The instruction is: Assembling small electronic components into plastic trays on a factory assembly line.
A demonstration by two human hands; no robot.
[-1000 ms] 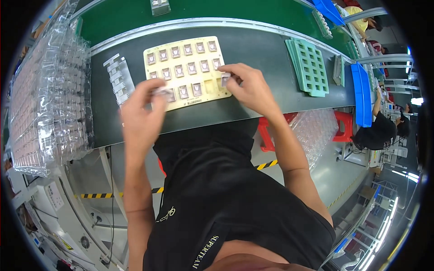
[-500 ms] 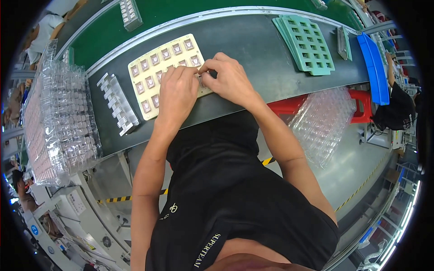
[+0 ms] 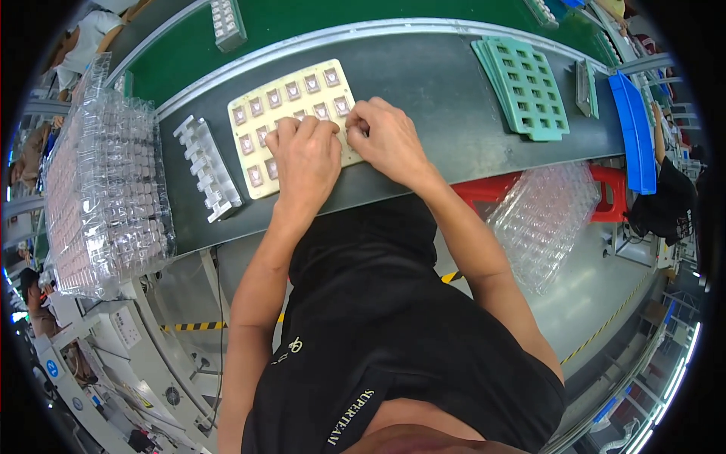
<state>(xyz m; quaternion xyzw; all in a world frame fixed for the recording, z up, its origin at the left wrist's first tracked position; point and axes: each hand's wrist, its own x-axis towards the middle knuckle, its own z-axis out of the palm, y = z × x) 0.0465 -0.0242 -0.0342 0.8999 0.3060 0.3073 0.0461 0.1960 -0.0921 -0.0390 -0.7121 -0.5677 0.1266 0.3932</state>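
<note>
A cream tray lies tilted on the dark bench, with rows of square pockets holding small pale pinkish pieces. My left hand rests over the tray's lower middle, its fingers bent down and covering several pockets. Right beside it, at the tray's right edge, my right hand has thumb and forefinger curled together in a pinch. Whatever lies at the fingertips of either hand is hidden or too small to name.
A notched metal fixture lies left of the tray, beside a tall stack of clear plastic trays. Green slotted trays and a blue bin are at the right. A clear blister tray sits below the bench over a red stool.
The view has shifted slightly. My hands, whose fingertips met over one pocket before, are now a little apart, with the right one at the tray's edge.
</note>
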